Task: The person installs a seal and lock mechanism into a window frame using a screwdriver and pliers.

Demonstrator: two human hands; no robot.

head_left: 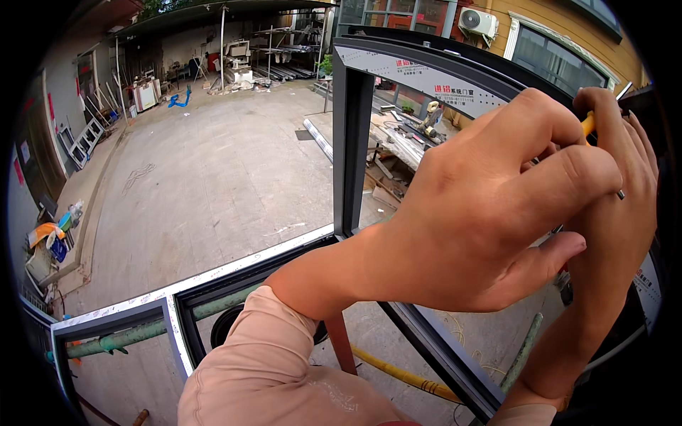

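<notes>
My left hand point(511, 192) reaches across from the lower left with its fingers curled and its thumb apart below them. A small dark metal tip point(621, 194) shows at its index fingertip; the rest of what it holds is hidden. My right hand point(625, 163) is beside it at the far right, its fingers bent round a yellow tool handle point(588, 126) that is mostly covered. Both hands are in front of a dark grey window sash point(349, 142) with printed film on its upper rail. The sash stands up from a larger window frame point(234, 273), whose edge is white-filmed.
Green bars point(128, 339) and a yellow hose point(405, 376) lie below the frame. Beyond the sash stands a workbench point(405, 138) with metal profiles and a power tool. Racks of profiles point(284, 57) stand far back; window frames point(87, 142) lean at left.
</notes>
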